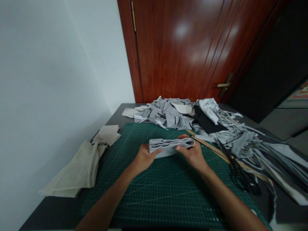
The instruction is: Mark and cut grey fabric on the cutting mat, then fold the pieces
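A folded grey cloth [169, 148] in several layers is held up between both hands, above the green cutting mat [163, 189]. My left hand [145, 158] grips its left end, thumb on the near face and fingers mostly hidden behind. At the right end, my right hand [192, 152] is closed round the cloth near its rounded fold, with the thumb pressed on the front.
Grey and white fabric scraps [166, 112] lie at the back by the door. Black scissors [240, 175] and a wooden ruler [214, 149] lie to the right, beside tangled strips [276, 160]. Beige cloth [77, 170] sits at the left edge near the wall.
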### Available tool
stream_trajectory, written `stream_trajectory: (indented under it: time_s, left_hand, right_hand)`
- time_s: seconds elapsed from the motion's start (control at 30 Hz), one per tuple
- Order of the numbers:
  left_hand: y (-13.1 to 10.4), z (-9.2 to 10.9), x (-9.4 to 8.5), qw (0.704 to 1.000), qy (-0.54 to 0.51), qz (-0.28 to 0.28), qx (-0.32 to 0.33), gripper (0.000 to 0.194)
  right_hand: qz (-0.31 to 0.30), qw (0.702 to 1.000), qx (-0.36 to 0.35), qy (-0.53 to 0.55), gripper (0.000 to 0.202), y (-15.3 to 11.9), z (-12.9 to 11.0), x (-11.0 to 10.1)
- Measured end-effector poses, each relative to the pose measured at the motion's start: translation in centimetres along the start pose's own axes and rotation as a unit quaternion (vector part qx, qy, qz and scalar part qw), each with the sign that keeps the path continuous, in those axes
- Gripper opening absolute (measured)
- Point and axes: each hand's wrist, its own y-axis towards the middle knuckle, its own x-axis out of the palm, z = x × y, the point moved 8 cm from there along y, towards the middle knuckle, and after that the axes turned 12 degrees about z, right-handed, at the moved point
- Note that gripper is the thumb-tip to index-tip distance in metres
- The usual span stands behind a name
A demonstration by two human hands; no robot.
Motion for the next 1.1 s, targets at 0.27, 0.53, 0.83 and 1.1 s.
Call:
stream_trajectory:
  time_s: [0.27,0.53,0.83,1.1]
  left_hand:
    - [0.7,-1.2,-0.2,0.999,-0.034,0.012,-0.039,0.024]
    - [0.4,-0.4,-0.5,0.999,0.01,0.034,0.03,0.018]
    - [0.5,1.7,-2.3,0.936,0.232,-0.004,0.265,0.056]
    - [0.2,0.8,-0.9,0.924,0.269,-0.03,0.269,0.043]
  right_hand:
    - [-0.04,0.997,-0.057,-0.034,0.022,0.3,-1.7,-0.1]
    - [-0.004,0.995,-0.095,-0.027,0.011,0.4,-1.5,-0.5]
    - [0.044,0.997,0.053,0.047,0.038,0.8,2.2,-0.7]
    - [0.031,0.992,0.126,-0.004,0.036,1.7,6.5,-0.7]
